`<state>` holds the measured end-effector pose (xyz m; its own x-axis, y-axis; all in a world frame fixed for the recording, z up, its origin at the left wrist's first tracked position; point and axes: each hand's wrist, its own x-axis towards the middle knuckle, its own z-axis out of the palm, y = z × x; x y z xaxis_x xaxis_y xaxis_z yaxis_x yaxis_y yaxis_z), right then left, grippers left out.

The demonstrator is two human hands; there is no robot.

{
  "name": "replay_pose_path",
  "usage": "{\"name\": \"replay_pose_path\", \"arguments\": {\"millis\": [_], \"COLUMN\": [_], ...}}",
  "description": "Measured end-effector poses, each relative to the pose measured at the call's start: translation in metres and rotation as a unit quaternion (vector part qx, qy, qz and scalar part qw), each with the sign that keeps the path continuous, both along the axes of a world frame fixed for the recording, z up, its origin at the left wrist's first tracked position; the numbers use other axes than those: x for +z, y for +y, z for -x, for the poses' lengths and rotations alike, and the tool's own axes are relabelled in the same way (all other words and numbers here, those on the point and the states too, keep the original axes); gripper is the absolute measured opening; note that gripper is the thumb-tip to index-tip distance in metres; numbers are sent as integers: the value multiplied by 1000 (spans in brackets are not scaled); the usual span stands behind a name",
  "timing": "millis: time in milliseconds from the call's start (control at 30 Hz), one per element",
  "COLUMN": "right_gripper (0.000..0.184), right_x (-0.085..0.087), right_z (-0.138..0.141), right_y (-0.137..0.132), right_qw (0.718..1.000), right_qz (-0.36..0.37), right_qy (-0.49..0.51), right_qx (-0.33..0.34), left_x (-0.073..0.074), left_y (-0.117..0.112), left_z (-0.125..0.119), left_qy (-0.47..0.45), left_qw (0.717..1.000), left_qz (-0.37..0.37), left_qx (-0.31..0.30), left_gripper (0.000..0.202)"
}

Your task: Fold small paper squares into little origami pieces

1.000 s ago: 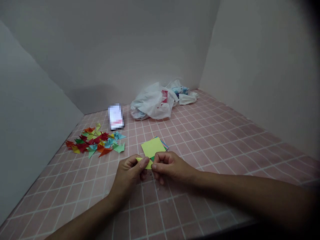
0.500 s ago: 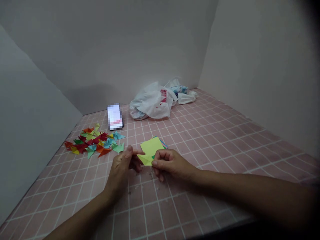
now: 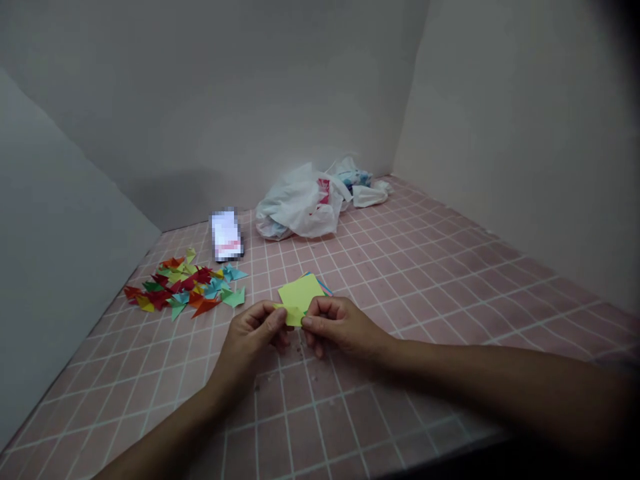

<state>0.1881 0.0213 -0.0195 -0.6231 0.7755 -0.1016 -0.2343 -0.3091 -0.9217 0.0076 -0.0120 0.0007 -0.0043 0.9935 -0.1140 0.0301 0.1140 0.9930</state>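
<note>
My left hand and my right hand meet over the pink tiled surface, both pinching a small folded yellow paper piece between thumbs and fingers. Just behind the hands lies a small stack of square coloured papers with a yellow-green sheet on top. To the left is a heap of several folded paper shapes in red, green, yellow, orange and blue.
A white card or packet with a blurred face lies behind the heap. A crumpled white plastic bag and more bags sit in the far corner. Grey walls close in at left, back and right.
My left hand had opened and drawn back from the yellow piece half a second ago; now its fingers pinch it again. The view shifted slightly left.
</note>
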Motion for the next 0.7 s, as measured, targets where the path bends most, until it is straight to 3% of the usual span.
{"name": "replay_pose_path", "arguments": {"millis": [167,333,700], "right_gripper": [30,30,19], "right_x": [0,1,0], "right_z": [-1,0,0], "right_y": [3,3,4], "right_qw": [1000,1000,1000], "right_qz": [-27,-22,-17], "right_qy": [13,6,2], "right_qx": [0,-1,4], "left_x": [2,-6,-2], "left_y": [0,-1,-7], "left_z": [0,-1,-4], "left_qy": [13,-29,-31], "left_qw": [999,995,997], "left_qz": [10,63,59], "left_qx": [-30,-78,-43], "left_gripper": [26,27,25]}}
